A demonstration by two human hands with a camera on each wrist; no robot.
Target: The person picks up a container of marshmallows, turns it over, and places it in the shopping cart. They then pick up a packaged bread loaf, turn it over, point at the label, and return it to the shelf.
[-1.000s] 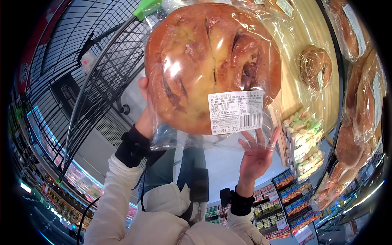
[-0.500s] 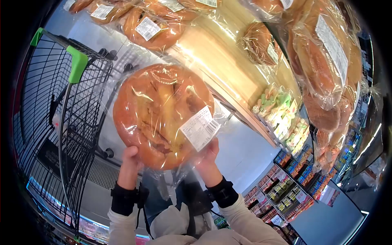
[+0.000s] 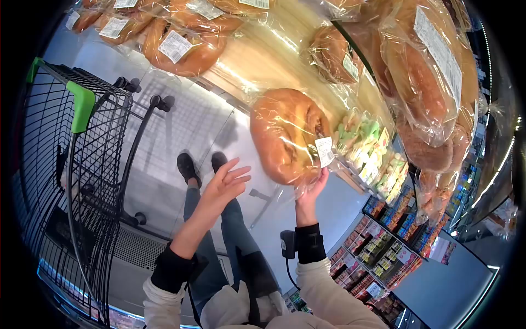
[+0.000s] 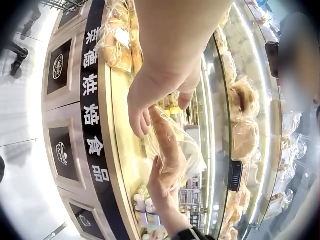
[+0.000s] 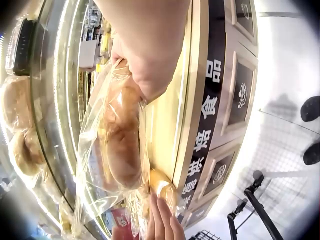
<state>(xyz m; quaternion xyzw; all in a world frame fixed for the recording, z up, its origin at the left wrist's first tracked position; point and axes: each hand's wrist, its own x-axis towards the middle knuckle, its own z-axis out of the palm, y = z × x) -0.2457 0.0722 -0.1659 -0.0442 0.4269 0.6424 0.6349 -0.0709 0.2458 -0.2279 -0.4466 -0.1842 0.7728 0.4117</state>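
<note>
A big round bread loaf (image 3: 287, 137) in a clear plastic bag is held up in front of the body, a white price label (image 3: 324, 151) at its right edge. My right hand (image 3: 312, 198) grips the loaf's near edge; in the right wrist view the thumb and fingers of this hand (image 5: 150, 65) clasp the end of the bagged loaf (image 5: 122, 135). My left hand (image 3: 220, 189) is off the loaf, to its left, with fingers spread and nothing in them. The left wrist view has the left hand (image 4: 160, 90) near the loaf's other end.
A wire shopping cart (image 3: 76, 181) with green corners stands to the left. Bagged loaves (image 3: 186, 46) lie on the wooden display shelf (image 3: 268, 60). More long bagged breads (image 3: 427, 77) are on the right, beside packs of pastel sweets (image 3: 364, 142).
Both hands held the loaf half a second ago; the left hand has let go and moved left. The loaf has moved right, towards the shelf, in the right hand.
</note>
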